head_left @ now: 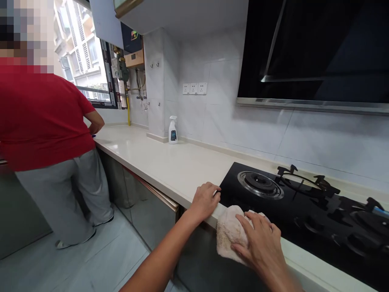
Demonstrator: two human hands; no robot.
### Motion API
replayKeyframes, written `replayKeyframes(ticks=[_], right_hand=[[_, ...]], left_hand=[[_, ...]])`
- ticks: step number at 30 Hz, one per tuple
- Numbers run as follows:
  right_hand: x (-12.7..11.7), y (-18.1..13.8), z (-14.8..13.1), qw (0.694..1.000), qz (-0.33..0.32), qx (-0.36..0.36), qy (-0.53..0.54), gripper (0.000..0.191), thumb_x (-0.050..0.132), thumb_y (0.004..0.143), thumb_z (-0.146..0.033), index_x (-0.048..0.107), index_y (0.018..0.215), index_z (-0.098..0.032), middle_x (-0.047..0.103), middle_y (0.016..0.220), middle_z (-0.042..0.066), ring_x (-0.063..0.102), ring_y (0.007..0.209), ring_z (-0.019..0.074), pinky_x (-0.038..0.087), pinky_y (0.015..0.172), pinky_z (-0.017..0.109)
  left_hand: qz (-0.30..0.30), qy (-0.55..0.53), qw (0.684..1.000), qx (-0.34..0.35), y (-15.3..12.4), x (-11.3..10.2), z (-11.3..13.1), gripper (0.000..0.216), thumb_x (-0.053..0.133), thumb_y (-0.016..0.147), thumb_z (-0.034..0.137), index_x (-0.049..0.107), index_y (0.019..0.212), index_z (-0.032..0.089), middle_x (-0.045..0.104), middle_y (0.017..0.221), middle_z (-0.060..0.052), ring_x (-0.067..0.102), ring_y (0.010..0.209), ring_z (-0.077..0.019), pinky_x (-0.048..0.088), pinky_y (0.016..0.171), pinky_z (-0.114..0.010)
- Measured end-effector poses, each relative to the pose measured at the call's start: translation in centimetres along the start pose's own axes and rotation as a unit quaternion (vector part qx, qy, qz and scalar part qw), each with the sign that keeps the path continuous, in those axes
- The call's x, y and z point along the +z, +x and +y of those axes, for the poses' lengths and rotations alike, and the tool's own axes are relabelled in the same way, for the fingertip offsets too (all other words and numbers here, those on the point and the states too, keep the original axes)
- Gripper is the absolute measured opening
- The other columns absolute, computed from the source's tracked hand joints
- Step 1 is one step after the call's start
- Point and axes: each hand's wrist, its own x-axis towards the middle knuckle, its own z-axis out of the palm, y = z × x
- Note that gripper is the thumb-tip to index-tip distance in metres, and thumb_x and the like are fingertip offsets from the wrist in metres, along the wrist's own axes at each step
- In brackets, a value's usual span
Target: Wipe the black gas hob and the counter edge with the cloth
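Note:
My right hand is closed on a pale, brown-stained cleaning cloth. The cloth lies against the front edge of the black gas stove and hangs over the counter's front. At the stove's front left corner, my left hand has its fingers curled against the glass edge, gripping it; the fingertips are partly hidden. One burner sits bare near that corner. A black pan support stands on the glass behind and to the right of it.
A white spray bottle stands on the pale countertop by the wall. To the left, a person in a red shirt leans at the counter. A dark range hood hangs above the stove. A cabinet front runs below.

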Motion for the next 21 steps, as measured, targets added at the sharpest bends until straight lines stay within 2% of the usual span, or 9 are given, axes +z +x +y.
replayKeyframes(ticks=[2, 5, 10, 13, 17, 21], right_hand=[[-0.4, 1.0, -0.5, 1.0, -0.027, -0.009, -0.007, 0.06, 0.084, 0.074, -0.043, 0.06, 0.129, -0.033, 0.067, 0.127, 0.008, 0.058, 0.115, 0.0332, 0.038, 0.096, 0.052], [-0.5, 2.3, -1.5, 0.999, -0.039, -0.024, -0.009, 0.05, 0.078, 0.081, -0.048, 0.062, 0.126, -0.031, 0.068, 0.118, 0.008, 0.058, 0.107, 0.0308, 0.038, 0.095, 0.051], [0.2, 2.5, -3.0, 1.0, 0.004, -0.009, 0.012, 0.056, 0.074, 0.085, -0.054, 0.06, 0.132, -0.028, 0.067, 0.119, 0.013, 0.054, 0.114, 0.0338, 0.036, 0.101, 0.054], [-0.4, 1.8, -2.9, 0.999, -0.003, -0.014, 0.043, 0.056, 0.074, 0.086, -0.05, 0.058, 0.135, -0.03, 0.066, 0.122, 0.011, 0.054, 0.117, 0.0339, 0.036, 0.104, 0.055], [-1.5, 0.1, -0.8, 0.998, -0.016, -0.021, 0.063, 0.054, 0.076, 0.086, -0.039, 0.057, 0.136, -0.033, 0.066, 0.127, 0.008, 0.055, 0.12, 0.0318, 0.037, 0.105, 0.053], [-2.5, -3.8, 4.2, 0.999, -0.009, -0.01, 0.033, 0.059, 0.08, 0.08, -0.039, 0.058, 0.135, -0.033, 0.065, 0.132, 0.006, 0.058, 0.121, 0.0309, 0.041, 0.097, 0.048]], left_hand=[[-0.028, 0.017, 0.999, 0.004, 0.7, 1.1, 0.1, 0.026, 0.058, 0.092, 0.03, 0.073, 0.113, 0.025, 0.071, 0.122, -0.008, 0.063, 0.121, -0.0262, 0.045, 0.112, -0.046], [-0.057, 0.031, 0.998, -0.006, 1.1, 1.9, 0.2, 0.034, 0.06, 0.094, 0.045, 0.072, 0.12, 0.027, 0.069, 0.131, -0.007, 0.06, 0.128, -0.0273, 0.043, 0.115, -0.046], [-0.102, 0.06, 0.993, -0.025, 1.3, 1.2, -0.4, 0.041, 0.054, 0.097, 0.055, 0.071, 0.125, 0.031, 0.065, 0.143, -0.004, 0.055, 0.137, -0.0263, 0.04, 0.118, -0.048], [-0.111, 0.085, 0.99, -0.025, 1.3, 0.9, -0.4, 0.041, 0.05, 0.099, 0.055, 0.071, 0.126, 0.032, 0.063, 0.148, -0.005, 0.053, 0.141, -0.0253, 0.038, 0.12, -0.049], [-0.112, 0.107, 0.988, -0.019, 1.2, 0.9, -0.2, 0.043, 0.048, 0.1, 0.054, 0.07, 0.128, 0.031, 0.063, 0.147, -0.006, 0.054, 0.14, -0.0257, 0.039, 0.119, -0.05], [-0.115, 0.111, 0.987, -0.013, 1.2, 0.8, -0.2, 0.044, 0.047, 0.1, 0.056, 0.07, 0.128, 0.031, 0.063, 0.147, -0.007, 0.055, 0.139, -0.028, 0.041, 0.118, -0.05]])
